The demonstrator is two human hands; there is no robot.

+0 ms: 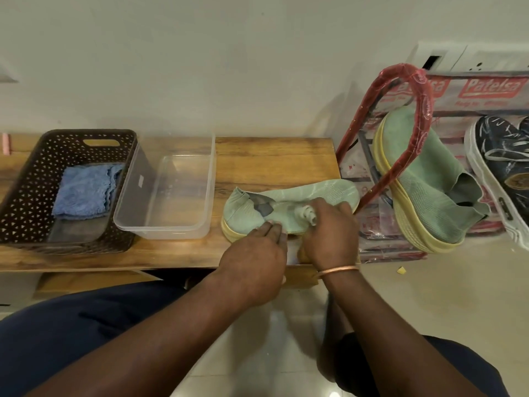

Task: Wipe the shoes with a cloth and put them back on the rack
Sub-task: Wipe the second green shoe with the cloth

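A pale green knit shoe (323,193) with a yellow sole lies on its side on the wooden bench (272,159), toe pointing right. My left hand (254,262) rests flat on its near side, fingers pressing the shoe. My right hand (329,233) is closed around a bunched pale green cloth (307,214) held against the middle of the upper. The matching green shoe (423,193) stands tilted on the shoe rack (400,116) at the right, beside a dark patterned sneaker (498,167).
A dark perforated basket (34,179) at the bench's left holds a folded blue cloth (86,193). Next to it stands an empty clear plastic tub (166,224). The rack has a red wrapped frame. A wall rises behind; tiled floor lies below.
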